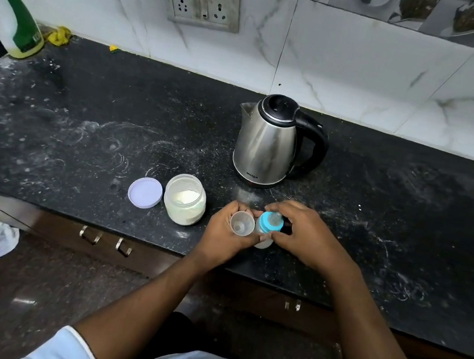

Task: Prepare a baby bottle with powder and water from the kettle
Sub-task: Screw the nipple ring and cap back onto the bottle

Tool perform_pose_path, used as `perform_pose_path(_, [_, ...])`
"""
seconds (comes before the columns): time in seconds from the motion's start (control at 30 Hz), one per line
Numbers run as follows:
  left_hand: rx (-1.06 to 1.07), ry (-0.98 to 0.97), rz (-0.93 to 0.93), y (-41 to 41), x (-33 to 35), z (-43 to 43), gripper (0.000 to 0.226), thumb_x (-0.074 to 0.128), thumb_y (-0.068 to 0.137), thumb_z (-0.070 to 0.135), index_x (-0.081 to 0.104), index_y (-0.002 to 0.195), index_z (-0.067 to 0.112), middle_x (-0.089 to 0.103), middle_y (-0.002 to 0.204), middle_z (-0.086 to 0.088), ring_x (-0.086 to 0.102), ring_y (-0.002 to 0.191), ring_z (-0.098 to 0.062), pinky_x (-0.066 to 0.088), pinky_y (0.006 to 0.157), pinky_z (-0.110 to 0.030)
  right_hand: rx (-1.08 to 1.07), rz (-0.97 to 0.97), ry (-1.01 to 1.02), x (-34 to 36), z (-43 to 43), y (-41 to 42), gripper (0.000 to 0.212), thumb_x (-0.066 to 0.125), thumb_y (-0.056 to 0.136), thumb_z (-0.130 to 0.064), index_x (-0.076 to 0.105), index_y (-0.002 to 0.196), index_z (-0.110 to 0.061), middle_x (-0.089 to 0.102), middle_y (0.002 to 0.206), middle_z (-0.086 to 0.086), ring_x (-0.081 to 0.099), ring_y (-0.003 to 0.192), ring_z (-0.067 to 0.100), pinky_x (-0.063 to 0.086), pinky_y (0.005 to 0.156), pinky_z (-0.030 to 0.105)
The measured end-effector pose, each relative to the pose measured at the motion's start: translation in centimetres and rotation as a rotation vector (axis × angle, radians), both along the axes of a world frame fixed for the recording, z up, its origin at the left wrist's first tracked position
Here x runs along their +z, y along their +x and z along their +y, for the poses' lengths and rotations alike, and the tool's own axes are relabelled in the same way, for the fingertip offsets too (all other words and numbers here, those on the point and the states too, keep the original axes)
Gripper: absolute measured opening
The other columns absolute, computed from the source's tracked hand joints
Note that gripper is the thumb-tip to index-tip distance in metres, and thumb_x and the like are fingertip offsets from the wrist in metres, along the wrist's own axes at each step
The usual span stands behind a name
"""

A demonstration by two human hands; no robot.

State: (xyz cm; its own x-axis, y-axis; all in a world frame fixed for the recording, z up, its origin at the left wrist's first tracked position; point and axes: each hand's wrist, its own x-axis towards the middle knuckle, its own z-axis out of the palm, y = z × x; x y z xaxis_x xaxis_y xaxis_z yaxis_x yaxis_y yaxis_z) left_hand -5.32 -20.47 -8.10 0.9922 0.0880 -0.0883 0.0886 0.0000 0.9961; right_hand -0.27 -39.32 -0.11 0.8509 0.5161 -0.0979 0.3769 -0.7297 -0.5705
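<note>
Head view: left hand (pixel 224 232) curls round clear cap (pixel 242 224). Right hand (pixel 304 238) fingertips pinch baby bottle (pixel 267 223) at its blue collar, near the counter (pixel 83 108) front edge. Open powder jar (pixel 184 200) and lid (pixel 144 193) just left of the hands. Kettle (pixel 267 143) behind.

1. Soft, even light filled the scene; the marble wall tiles (pixel 358 74) looked brightest.
2. Streaky reflections ran down the steel kettle (pixel 267 143).
3. Only faint, soft-edged shadows lay on the dark bench (pixel 81 120) beside the kettle.
4. Wide-angle distortion bowed the bench edge and tile lines; the corners looked softer.
</note>
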Motion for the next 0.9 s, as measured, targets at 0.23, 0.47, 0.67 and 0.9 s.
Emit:
perform_pose_path(0.23, [-0.004, 0.019, 0.001, 0.1, 0.0, 0.0, 0.044, 0.095, 0.072, 0.004, 0.06, 0.091, 0.02, 0.08, 0.105, 0.003, 0.075, 0.099, -0.013, 0.059, 0.087, -0.032, 0.0, -0.026, -0.106, 0.2, 0.5, 0.1, 0.051, 0.079, 0.083, -0.02, 0.063, 0.131, -0.025, 0.062, 0.122, -0.007, 0.058, 0.108, 0.01, 0.052, 0.093, 0.033])
perform_pose_path(0.47, [0.0, 0.032, -0.003, 0.0, 0.3, 0.0, 0.042, 0.096, 0.073, 0.007, 0.061, 0.092, 0.02, 0.08, 0.107, 0.004, 0.075, 0.1, -0.013, 0.059, 0.088, -0.033, -0.052, -0.044, -0.193, 0.2, 1.3, 0.5, 0.045, 0.085, 0.077, -0.033, 0.065, 0.116, -0.02, 0.065, 0.113, 0.0, 0.062, 0.102, 0.02, 0.053, 0.086, 0.042])
perform_pose_path(0.67, [-0.006, 0.019, -0.001, -0.1, 0.1, 0.0, 0.042, 0.094, 0.074, 0.004, 0.06, 0.094, 0.017, 0.079, 0.112, -0.002, 0.075, 0.106, -0.021, 0.06, 0.095, -0.044, -0.087, -0.053, -0.273, 0.2, 1.5, 0.5, 0.056, 0.083, 0.074, -0.059, 0.051, 0.096, -0.019, 0.062, 0.095, -0.001, 0.059, 0.086, 0.021, 0.049, 0.071, 0.041])
perform_pose_path(0.9, [-0.005, 0.064, 0.005, -0.2, 0.3, 0.2, 0.041, 0.095, 0.074, 0.007, 0.063, 0.098, 0.017, 0.079, 0.114, 0.001, 0.075, 0.109, -0.019, 0.06, 0.098, -0.049, -0.179, 0.205, -0.042, 0.0, -0.2, -0.1, 0.103, 0.088, 0.069, -0.057, 0.033, 0.154, -0.038, 0.053, 0.127, -0.013, 0.059, 0.108, 0.011, 0.051, 0.089, 0.033])
